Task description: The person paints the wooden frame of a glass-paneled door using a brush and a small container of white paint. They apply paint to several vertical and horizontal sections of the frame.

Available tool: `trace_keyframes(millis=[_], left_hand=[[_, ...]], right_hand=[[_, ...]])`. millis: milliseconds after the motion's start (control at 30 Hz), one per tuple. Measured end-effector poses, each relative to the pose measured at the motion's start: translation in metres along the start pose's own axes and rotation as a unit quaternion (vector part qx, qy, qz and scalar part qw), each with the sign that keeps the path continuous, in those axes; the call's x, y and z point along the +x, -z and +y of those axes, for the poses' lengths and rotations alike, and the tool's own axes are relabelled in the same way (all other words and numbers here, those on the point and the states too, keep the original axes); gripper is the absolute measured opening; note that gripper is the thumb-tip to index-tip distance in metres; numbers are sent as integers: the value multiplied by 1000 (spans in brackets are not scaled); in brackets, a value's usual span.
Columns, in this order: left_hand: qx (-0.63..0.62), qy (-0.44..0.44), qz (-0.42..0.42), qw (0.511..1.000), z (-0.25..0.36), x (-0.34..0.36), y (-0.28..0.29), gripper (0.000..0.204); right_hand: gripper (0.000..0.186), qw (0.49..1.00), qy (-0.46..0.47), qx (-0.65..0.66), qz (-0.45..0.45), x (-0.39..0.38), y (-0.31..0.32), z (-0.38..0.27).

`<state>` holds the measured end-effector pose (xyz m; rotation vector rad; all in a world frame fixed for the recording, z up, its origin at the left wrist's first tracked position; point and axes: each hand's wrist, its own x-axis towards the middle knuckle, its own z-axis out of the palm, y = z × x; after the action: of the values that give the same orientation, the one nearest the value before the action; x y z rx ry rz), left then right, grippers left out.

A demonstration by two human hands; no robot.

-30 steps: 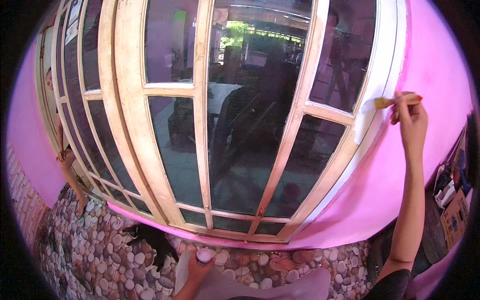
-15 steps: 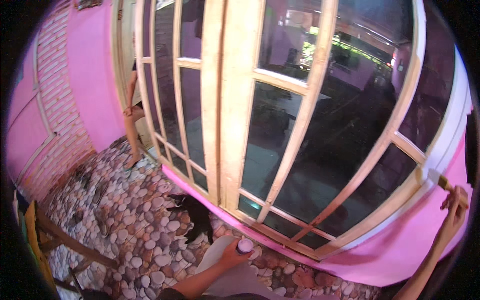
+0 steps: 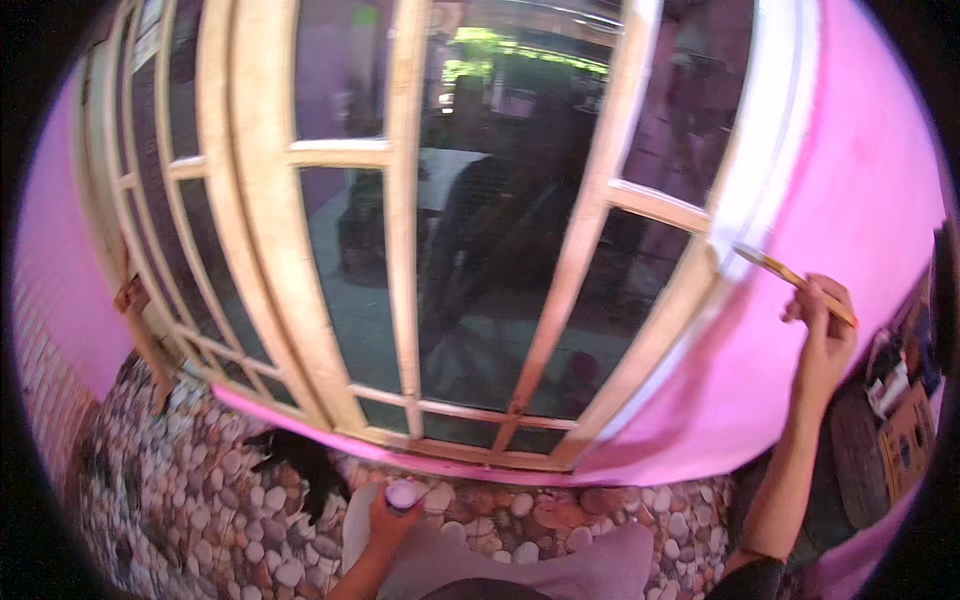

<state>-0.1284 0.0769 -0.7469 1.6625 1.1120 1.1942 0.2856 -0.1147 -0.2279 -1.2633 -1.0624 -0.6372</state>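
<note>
My right hand [image 3: 825,318] grips a paintbrush [image 3: 785,272] by its yellowish handle. The bristle end points left and lies at the right edge of the wooden window frame [image 3: 655,340], where white paint [image 3: 765,140] covers the upper part and pale wood shows lower down. Whether the bristles press on the wood I cannot tell. Low in front of my knee, my left hand [image 3: 388,522] is wrapped round a small cup [image 3: 403,495] with pale, whitish paint in it. Dark glass panes [image 3: 500,250] fill the frame and reflect the surroundings.
A black cat [image 3: 305,472] lies on the pebble-patterned floor [image 3: 200,500] below the window. Another person's leg [image 3: 150,355] shows at the far left. Pink wall [image 3: 690,430] surrounds the frame. A cardboard box [image 3: 908,440] and assorted items stand at the right.
My view has swung to the right, so the window and cat sit further left. The brush stays near the frame's right edge, its handle now angled differently. Both hands keep their hold.
</note>
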Motion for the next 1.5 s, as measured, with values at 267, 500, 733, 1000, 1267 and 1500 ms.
trace_keyframes(millis=[267, 500, 733, 1000, 1267, 1500], left_hand=[[-12, -13, -33, 999, 7, 9, -27, 78], [-16, -5, -44, 999, 5, 7, -17, 79], [-63, 20, -63, 996, 26, 9, -23, 82], [-68, -1, -52, 996, 11, 9, -19, 79], [-24, -26, -28, 999, 20, 11, -17, 67], [-73, 14, -44, 996, 59, 12, -15, 57]], right_hand=[[14, 999, -32, -14, -23, -1, 0, -10], [15, 995, 5, -69, -69, 11, -19, 2], [18, 998, 49, -16, -31, 57, -24, -17], [15, 994, -32, -80, -67, 22, -18, -13], [17, 997, 65, -31, -15, 65, -30, -16], [16, 995, 4, -87, -43, 33, -18, -11]])
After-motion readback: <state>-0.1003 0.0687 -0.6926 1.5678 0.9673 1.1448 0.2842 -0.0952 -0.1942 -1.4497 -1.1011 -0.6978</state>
